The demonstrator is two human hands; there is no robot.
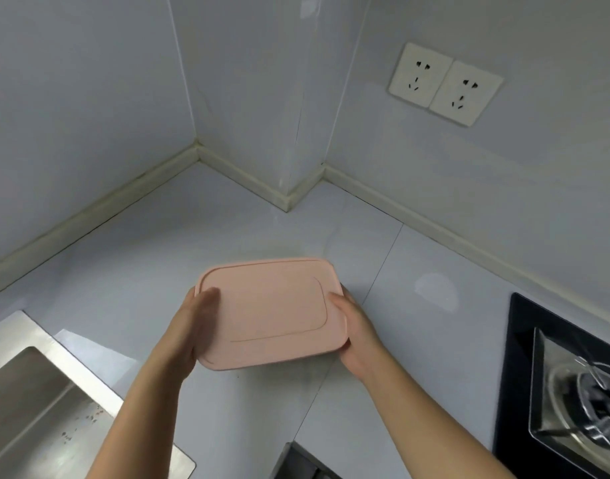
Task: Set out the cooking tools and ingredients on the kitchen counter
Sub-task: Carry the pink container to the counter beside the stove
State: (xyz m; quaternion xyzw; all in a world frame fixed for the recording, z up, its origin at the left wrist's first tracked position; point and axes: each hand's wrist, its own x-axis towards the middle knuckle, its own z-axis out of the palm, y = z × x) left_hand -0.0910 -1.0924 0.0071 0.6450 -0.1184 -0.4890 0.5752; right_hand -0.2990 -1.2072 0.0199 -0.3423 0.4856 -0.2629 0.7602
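A pink rectangular cutting board (272, 312) with a shallow groove near its rim is held flat just above the pale kitchen counter (435, 340). My left hand (189, 323) grips its left short edge, thumb on top. My right hand (355, 333) grips the right short edge, thumb on top as well. Both forearms reach in from the bottom of the view. Whether the board touches the counter I cannot tell; a shadow lies under its near edge.
A steel sink (37, 402) sits at the lower left. A black gas hob with a burner (580, 392) is at the lower right. Two wall sockets (445, 83) are on the right wall. Walls and a boxed corner column (296, 133) close the back.
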